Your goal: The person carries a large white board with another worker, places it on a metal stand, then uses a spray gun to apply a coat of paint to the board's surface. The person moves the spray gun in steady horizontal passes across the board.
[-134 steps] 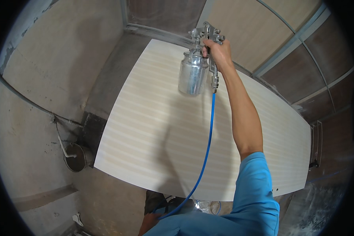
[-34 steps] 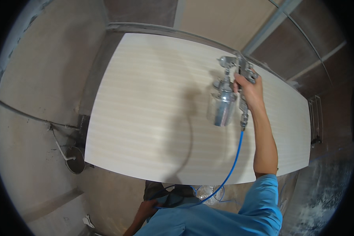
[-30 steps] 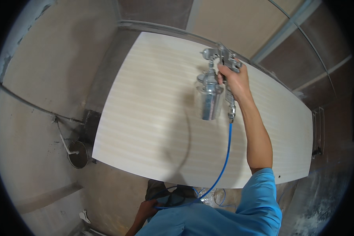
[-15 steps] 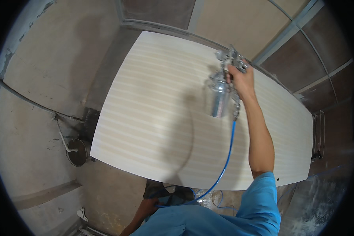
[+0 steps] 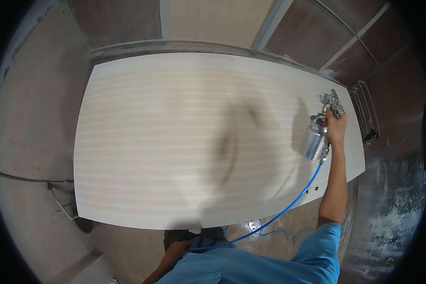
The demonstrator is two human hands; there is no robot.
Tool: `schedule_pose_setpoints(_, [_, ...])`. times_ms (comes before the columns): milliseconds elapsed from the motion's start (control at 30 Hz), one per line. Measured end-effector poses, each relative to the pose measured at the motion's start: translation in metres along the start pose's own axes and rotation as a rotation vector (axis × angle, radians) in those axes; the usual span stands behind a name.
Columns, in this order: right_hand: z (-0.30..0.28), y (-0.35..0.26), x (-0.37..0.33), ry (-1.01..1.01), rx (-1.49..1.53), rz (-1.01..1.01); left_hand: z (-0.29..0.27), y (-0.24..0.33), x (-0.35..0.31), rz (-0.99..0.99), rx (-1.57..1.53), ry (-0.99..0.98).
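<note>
Over the right end of a large flat panel, my right hand is closed around the handle of a metal spray gun, a silvery cup hanging from it. The panel is off-white with pale, even stripes; two small holes show near its lower right edge. From the gun's handle a blue hose curves down across the panel's near edge to my waist. There my left hand is closed on the hose, its fingers partly hidden. Shadows of me and the gun fall on the panel.
Loops of blue hose lie on the floor beyond my waist. A dark round bucket stands by the panel's lower left corner. A wire rack is beyond the right end. Framed wall panels rise behind the far edge.
My right hand has carried the spray gun rightward, from over the panel's far middle to near its right end, the hose trailing along. The view has turned; my left hand stays at my waist.
</note>
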State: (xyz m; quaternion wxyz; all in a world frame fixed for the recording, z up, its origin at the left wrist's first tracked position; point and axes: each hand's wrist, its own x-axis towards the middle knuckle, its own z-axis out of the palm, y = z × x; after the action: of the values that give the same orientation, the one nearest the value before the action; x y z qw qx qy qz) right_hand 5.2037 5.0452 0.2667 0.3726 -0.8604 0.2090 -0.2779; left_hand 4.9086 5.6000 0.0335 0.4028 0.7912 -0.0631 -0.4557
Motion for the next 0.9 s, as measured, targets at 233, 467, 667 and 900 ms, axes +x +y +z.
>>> schedule_pose_setpoints(233, [-0.037, 0.011, -0.012, 0.066, -0.020, 0.070, 0.006, -0.006, 0.018, 0.051, 0.094, -0.006])
schedule_pose_setpoints(467, [-0.017, -0.027, -0.041, -0.162, 0.425, 0.212, 0.025, 0.020, -0.007, -0.110, 0.126, 0.096])
schedule_pose_setpoints(667, [-0.020, -0.111, -0.057, -0.550, 0.485, -0.067, 0.083, 0.062, -0.077, -0.219, 0.074, 0.208])
schedule_pose_setpoints(900, [-0.108, -0.162, -0.079, -0.799, 0.679, -0.104, 0.280, 0.152, -0.146, -0.256, -0.020, 0.358])
